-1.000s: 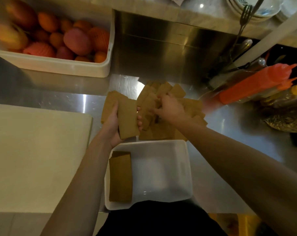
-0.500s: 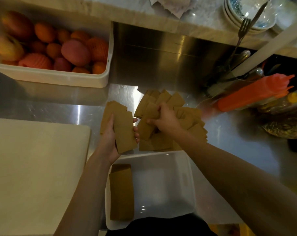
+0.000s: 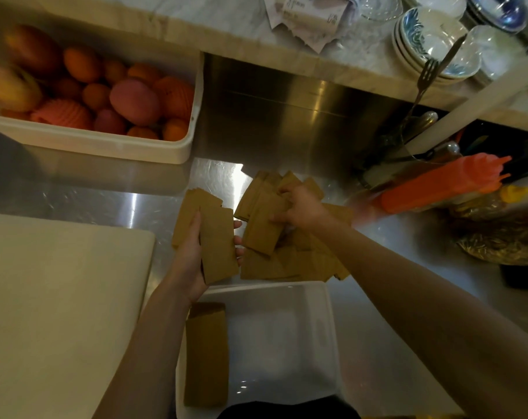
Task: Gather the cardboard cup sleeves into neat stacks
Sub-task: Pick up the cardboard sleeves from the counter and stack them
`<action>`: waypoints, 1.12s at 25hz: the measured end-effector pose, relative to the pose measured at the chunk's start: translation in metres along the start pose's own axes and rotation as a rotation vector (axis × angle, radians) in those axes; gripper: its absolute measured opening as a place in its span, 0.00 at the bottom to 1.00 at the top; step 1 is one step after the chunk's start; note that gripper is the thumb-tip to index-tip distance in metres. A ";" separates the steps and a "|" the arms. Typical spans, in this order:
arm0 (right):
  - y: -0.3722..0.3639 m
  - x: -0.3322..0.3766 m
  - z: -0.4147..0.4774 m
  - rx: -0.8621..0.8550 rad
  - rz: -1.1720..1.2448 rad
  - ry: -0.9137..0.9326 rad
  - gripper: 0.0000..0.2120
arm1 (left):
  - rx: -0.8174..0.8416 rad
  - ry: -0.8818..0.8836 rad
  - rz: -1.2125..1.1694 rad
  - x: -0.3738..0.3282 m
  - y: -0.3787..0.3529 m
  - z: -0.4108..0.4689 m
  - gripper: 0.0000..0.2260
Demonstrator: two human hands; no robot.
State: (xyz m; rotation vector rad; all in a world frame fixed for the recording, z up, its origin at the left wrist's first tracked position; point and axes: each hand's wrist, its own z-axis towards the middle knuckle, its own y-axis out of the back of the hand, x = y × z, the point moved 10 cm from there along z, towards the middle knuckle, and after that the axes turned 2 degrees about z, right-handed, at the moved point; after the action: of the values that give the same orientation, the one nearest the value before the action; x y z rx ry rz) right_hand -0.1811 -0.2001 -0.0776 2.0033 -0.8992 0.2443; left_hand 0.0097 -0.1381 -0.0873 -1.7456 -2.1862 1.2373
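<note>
Brown cardboard cup sleeves lie in a loose pile [image 3: 293, 258] on the steel counter, just beyond a white tub [image 3: 326, 328]. My left hand [image 3: 190, 255] grips a fanned bunch of sleeves [image 3: 214, 237] at the pile's left. My right hand [image 3: 302, 207] rests on top of the pile and pinches a sleeve [image 3: 262, 228] that tilts toward the left hand. A neat stack of sleeves [image 3: 206, 355] lies along the tub's left side.
A pale cutting board [image 3: 60, 313] covers the counter on the left. A white bin of fruit [image 3: 99, 143] stands at the back left. Orange squeeze bottles [image 3: 444, 186], a cutlery holder [image 3: 407, 140] and a bag [image 3: 498, 237] crowd the right. Bowls [image 3: 438, 49] sit on the shelf above.
My right hand has lifted a sleeve out of the pile toward the bunch in my left hand. The view has tilted so everything sits lower in the frame.
</note>
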 end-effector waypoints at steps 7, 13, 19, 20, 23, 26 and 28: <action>-0.009 0.007 -0.003 -0.211 -0.392 0.075 0.30 | -0.027 -0.003 -0.006 0.000 0.003 0.000 0.34; -0.002 0.005 -0.021 -0.032 0.272 0.071 0.21 | -0.062 -0.003 -0.001 -0.002 0.005 0.000 0.35; 0.035 0.005 -0.057 -0.023 0.493 0.103 0.18 | -0.119 -0.008 0.034 -0.007 0.004 0.000 0.33; 0.039 0.005 -0.065 -0.013 0.530 0.101 0.19 | -0.122 -0.015 0.058 -0.007 0.002 0.000 0.32; 0.045 0.008 -0.090 0.024 0.597 0.120 0.19 | -0.107 -0.037 0.171 -0.009 -0.017 -0.005 0.29; 0.046 0.014 -0.115 0.080 0.586 0.170 0.18 | -0.041 -0.002 0.197 -0.002 -0.047 -0.014 0.26; 0.045 0.018 -0.128 0.071 0.512 0.197 0.17 | -0.010 0.033 0.195 0.009 -0.060 -0.020 0.24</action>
State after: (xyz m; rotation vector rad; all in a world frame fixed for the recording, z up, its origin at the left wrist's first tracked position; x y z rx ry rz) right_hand -0.1778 -0.1213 0.0347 1.7429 -1.2754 0.7543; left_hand -0.0301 -0.1217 -0.0397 -2.0085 -2.0487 1.2274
